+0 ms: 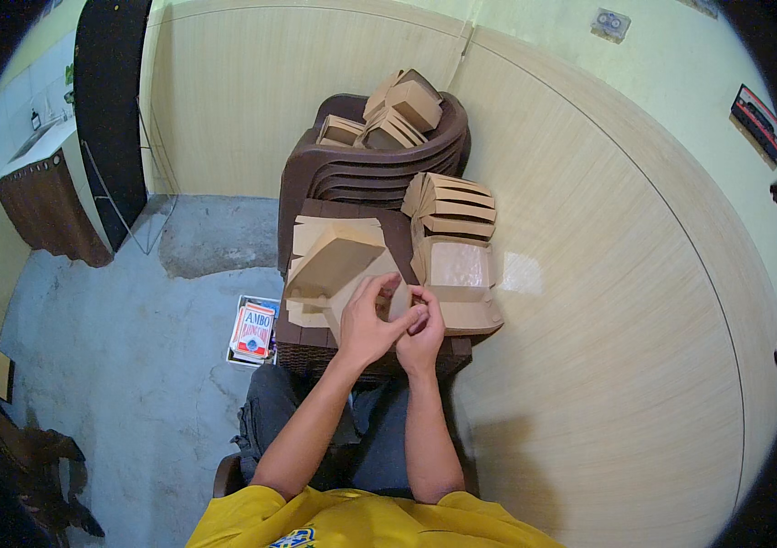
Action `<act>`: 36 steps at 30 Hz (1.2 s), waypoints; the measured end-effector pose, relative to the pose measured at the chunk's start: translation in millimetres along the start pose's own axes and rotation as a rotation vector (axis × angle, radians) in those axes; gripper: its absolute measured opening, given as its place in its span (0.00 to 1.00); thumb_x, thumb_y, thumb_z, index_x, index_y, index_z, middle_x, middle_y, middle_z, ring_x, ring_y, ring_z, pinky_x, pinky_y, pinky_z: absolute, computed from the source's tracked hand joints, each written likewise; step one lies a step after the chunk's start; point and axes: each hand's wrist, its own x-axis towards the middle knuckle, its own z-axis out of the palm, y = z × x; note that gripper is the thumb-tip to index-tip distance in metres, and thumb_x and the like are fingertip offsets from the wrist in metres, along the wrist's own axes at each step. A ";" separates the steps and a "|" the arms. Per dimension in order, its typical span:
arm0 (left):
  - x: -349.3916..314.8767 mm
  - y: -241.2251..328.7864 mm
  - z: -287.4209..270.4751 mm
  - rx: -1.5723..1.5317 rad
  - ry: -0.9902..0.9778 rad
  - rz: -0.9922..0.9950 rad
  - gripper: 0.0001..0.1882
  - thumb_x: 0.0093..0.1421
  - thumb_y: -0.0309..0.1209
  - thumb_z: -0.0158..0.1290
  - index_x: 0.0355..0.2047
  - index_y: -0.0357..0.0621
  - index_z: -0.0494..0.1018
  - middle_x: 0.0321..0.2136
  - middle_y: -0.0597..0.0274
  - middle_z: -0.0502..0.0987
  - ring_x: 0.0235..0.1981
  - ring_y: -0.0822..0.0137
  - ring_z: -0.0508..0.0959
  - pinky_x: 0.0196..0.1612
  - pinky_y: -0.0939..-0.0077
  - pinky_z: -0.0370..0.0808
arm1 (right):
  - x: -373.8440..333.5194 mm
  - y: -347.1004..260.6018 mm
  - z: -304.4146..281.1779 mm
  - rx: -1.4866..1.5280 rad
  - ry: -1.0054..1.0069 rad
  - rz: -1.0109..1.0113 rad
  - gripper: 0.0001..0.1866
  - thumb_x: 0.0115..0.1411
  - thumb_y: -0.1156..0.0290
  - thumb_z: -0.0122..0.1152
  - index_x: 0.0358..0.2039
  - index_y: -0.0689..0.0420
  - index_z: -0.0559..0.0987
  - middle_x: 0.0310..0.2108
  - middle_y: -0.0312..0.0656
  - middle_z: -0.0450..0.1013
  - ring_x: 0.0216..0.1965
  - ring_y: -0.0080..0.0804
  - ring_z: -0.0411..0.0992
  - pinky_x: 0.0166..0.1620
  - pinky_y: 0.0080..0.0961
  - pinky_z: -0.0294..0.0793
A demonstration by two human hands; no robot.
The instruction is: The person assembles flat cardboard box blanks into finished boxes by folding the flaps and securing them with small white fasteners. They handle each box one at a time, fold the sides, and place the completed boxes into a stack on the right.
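Note:
A partly folded brown cardboard box (pixel 337 258) lies in front of me, its lid panel raised at the left. My left hand (pixel 370 321) is closed on its near right side, fingers curled over the wall. My right hand (pixel 421 336) pinches the same corner, thumb and fingers close to my left thumb. What exactly the fingertips grip there is partly hidden. Beneath the box, flat cardboard blanks (pixel 308 234) show at the left. An open folded box (pixel 463 265) sits just right of my hands, with several nested boxes (pixel 454 206) behind it.
The work rests on a dark brown woven-look seat (pixel 302 358), with stacked brown chairs (pixel 352 164) behind. More folded boxes (pixel 407 102) lie on the top chair. On the floor at left stands a small bin (pixel 241 358) holding a printed carton (pixel 252 330). A wood-panelled wall (pixel 608 274) curves along the right.

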 end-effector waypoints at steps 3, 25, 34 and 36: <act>1.5 -3.7 -0.6 0.102 0.036 0.081 0.24 0.59 0.30 0.66 0.56 0.43 0.80 0.49 0.51 0.80 0.52 0.52 0.81 0.57 0.59 0.78 | 1.5 7.8 0.0 0.568 -0.131 -0.062 0.24 0.68 0.65 0.61 0.61 0.61 0.73 0.52 0.41 0.75 0.52 0.30 0.75 0.52 0.24 0.80; -11.8 -37.6 4.5 -0.104 0.113 -0.234 0.15 0.64 0.22 0.62 0.51 0.40 0.82 0.31 0.64 0.81 0.33 0.74 0.80 0.39 0.76 0.79 | 12.1 15.9 -7.4 0.494 -0.028 0.339 0.11 0.72 0.72 0.67 0.52 0.59 0.84 0.44 0.37 0.82 0.42 0.26 0.80 0.44 0.28 0.85; -12.7 -20.1 -9.7 0.176 0.052 -0.272 0.05 0.61 0.26 0.66 0.37 0.41 0.81 0.29 0.60 0.83 0.31 0.69 0.82 0.37 0.73 0.79 | 5.4 1.6 -9.6 0.548 -0.008 0.302 0.23 0.68 0.81 0.68 0.63 0.59 0.78 0.41 0.35 0.79 0.42 0.24 0.79 0.44 0.25 0.84; -14.1 -13.1 -7.3 0.235 0.119 -0.230 0.06 0.61 0.26 0.67 0.36 0.41 0.81 0.30 0.58 0.85 0.32 0.67 0.83 0.38 0.72 0.80 | 6.2 1.9 -5.1 0.574 -0.005 0.290 0.23 0.67 0.81 0.68 0.62 0.59 0.78 0.42 0.35 0.79 0.42 0.23 0.79 0.44 0.23 0.83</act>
